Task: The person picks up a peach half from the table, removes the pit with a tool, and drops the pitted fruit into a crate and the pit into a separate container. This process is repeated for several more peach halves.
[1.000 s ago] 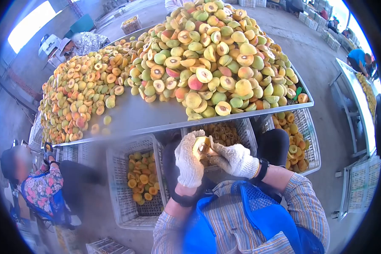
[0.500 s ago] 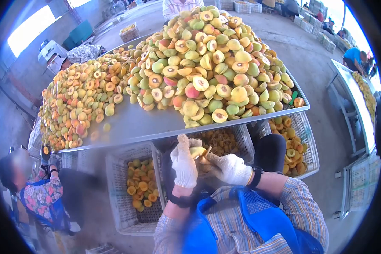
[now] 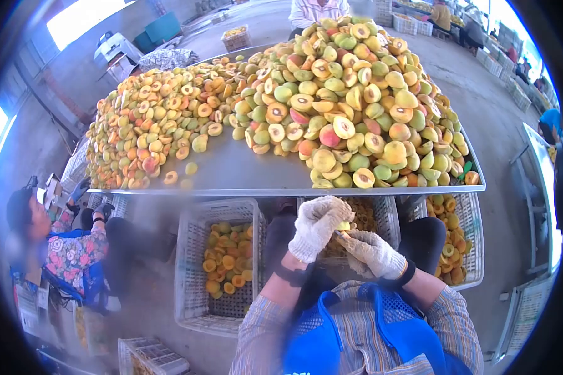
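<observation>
A blue apron [image 3: 413, 337] is worn over a striped shirt [image 3: 351, 325], and a black band is strapped round each wrist. Both hands are covered by pale knit gloves. By the left grip [image 3: 319, 226], closed round it, a yellowish piece of stone fruit [image 3: 344, 225] is held in front of the body, just below the edge of the bench. The right grip [image 3: 370, 253] is drawn closed, its fingertips brought against the fruit; a greyish sliver is shown there, too small to be named.

Beneath the hands, brownish pieces are held in a middle crate [image 3: 391, 220], partly hidden by the gloves. Fruit halves are contained in a left crate [image 3: 187, 269] and in a right crate [image 3: 476, 244], set on either side of the knees. At the left, a co-worker [image 3: 75, 256] in a floral top is seated.

Beyond, the metal bench [image 3: 275, 172] is covered by a broad heap of fruit halves [image 3: 356, 112], with bare metal left near the front. A person in a pale shirt [image 3: 316, 10] is partly hidden behind the heap. Farther off, a filled crate [image 3: 236, 41] is placed on the floor.
</observation>
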